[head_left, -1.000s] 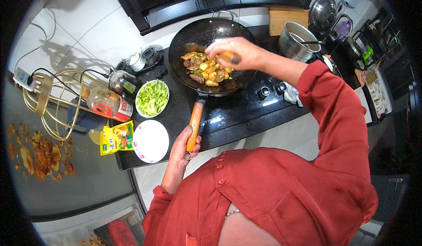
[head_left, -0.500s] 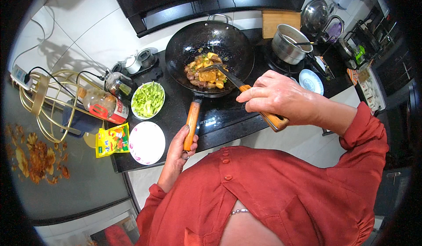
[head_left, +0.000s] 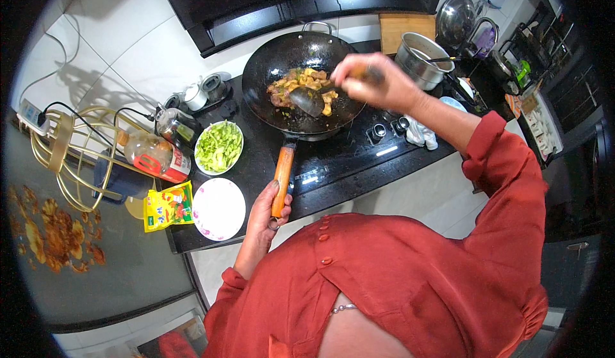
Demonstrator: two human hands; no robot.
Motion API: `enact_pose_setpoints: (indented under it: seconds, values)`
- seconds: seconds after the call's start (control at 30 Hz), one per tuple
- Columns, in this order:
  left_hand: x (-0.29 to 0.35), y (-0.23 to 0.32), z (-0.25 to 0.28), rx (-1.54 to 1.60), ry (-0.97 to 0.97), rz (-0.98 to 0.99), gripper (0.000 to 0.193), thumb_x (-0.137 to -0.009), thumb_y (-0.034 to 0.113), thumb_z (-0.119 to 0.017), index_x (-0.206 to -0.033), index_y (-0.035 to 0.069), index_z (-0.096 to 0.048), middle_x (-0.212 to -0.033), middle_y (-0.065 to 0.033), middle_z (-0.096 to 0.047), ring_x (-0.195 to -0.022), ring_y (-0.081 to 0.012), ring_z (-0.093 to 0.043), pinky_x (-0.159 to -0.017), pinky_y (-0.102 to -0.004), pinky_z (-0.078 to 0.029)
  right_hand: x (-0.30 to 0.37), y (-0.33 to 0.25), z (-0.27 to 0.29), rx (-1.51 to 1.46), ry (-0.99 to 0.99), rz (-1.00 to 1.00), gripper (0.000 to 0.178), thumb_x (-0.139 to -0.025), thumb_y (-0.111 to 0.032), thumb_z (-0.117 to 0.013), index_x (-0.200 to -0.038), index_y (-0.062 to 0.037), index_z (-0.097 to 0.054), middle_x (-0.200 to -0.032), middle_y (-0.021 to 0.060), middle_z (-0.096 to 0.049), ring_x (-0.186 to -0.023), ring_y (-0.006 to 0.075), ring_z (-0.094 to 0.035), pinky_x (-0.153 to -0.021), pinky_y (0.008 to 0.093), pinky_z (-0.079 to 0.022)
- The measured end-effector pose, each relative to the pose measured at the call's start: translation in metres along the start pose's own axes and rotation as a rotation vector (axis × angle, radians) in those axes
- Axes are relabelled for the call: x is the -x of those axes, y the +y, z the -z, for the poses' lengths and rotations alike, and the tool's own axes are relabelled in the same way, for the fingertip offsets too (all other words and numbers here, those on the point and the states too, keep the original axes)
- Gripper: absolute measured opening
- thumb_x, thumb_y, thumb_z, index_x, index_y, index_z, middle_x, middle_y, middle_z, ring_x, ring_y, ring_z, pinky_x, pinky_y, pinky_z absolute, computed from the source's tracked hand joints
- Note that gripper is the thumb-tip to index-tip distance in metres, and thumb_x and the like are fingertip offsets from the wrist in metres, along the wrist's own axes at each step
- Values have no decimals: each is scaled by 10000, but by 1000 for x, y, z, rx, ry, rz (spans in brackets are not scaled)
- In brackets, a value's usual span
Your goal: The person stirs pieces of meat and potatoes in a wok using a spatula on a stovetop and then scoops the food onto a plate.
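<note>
A black wok (head_left: 266,54) rests on the stove, with browned meat and yellowish pieces of food (head_left: 282,86) in it. My left hand (head_left: 261,217) is closed around the lower end of the wok's wooden handle (head_left: 284,169). Over the wok's right side, my right hand (head_left: 384,86) grips a spatula by its wooden handle. The hand is somewhat blurred. The spatula's metal blade (head_left: 307,101) lies against the food near the middle of the wok, and part of its shaft is hidden.
Left of the wok stand a bowl of chopped greens (head_left: 219,146), a white plate (head_left: 219,211), a yellow packet (head_left: 168,207) and a plastic bottle (head_left: 152,153). To the right are a metal pot (head_left: 416,66), a wooden board (head_left: 398,32) and a pale cloth (head_left: 419,132).
My right hand has risen forward over the wok's right side, turning the spatula so its blade shows broad. The food has shifted and spread. My left hand still holds the wok handle.
</note>
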State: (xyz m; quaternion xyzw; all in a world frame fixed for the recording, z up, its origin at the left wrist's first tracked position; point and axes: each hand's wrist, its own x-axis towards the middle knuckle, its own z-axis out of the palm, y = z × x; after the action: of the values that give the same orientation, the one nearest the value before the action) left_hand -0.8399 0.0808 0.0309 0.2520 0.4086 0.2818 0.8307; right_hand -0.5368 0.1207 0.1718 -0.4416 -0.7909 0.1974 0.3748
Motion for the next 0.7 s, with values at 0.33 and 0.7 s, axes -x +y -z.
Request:
enact_pose_setpoints:
  seconds: [0.33,0.7]
  values:
    - [5,1,-3,-8,18,15,288,-853,342,-513,-993,108,-420,-685,-47,-504,-441,-72,-425,-321,-154,-277,-60,46,-26,-554,368,-237,226,-781,-266,-630,-832,-50,-589,-798,53,-597,-656,130,-614,-535,215,-486]
    - [6,1,-4,18,39,13,313,-850,333,-523,-1040,109,-416,-697,-55,-514,-453,-77,-433,-340,-160,-295,-28,44,15,-304,461,-286,205,-760,-245,-603,-787,-42,-606,-738,58,-622,-525,99,-589,-456,183,-444]
